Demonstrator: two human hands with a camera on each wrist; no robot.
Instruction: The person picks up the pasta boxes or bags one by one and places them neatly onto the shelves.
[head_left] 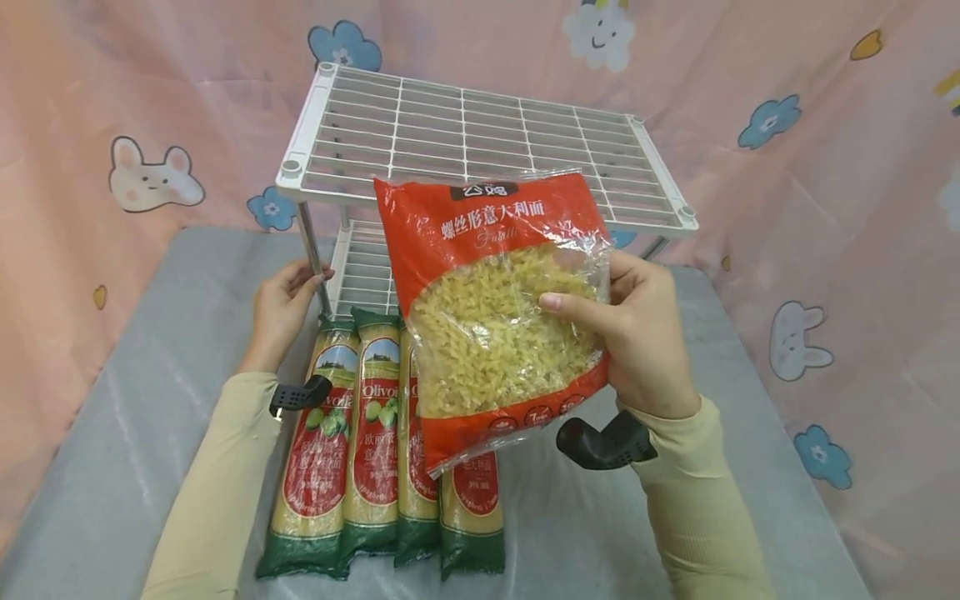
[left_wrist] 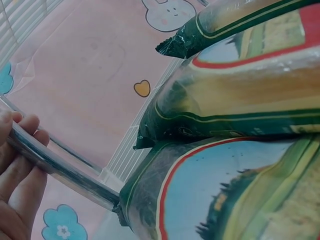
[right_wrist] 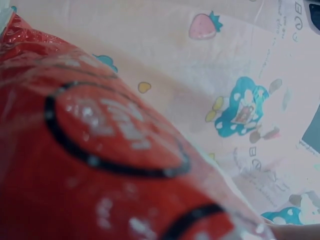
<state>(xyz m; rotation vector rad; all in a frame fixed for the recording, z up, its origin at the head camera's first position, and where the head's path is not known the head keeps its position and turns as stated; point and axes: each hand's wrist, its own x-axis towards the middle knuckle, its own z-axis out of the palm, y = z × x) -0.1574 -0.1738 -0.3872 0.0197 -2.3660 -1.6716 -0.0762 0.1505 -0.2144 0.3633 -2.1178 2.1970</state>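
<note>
My right hand [head_left: 648,333] grips a red and clear bag of fusilli pasta [head_left: 510,333] by its right side, thumb on the front. The bag is raised, its front facing me, and it hides part of the rack and the spaghetti packs behind. Red film of the bag fills the left of the right wrist view. At the left, my left hand [head_left: 281,308] holds the front metal post [left_wrist: 65,165] of a white two-tier wire rack [head_left: 480,125], fingers and thumb round it in the left wrist view. Right beside that hand lie several packs of spaghetti [head_left: 315,450].
The spaghetti packs lie side by side on a grey-covered table [head_left: 150,400], their far ends at the rack's lower shelf [head_left: 367,262]. A pink patterned curtain [head_left: 225,100] hangs close behind the rack.
</note>
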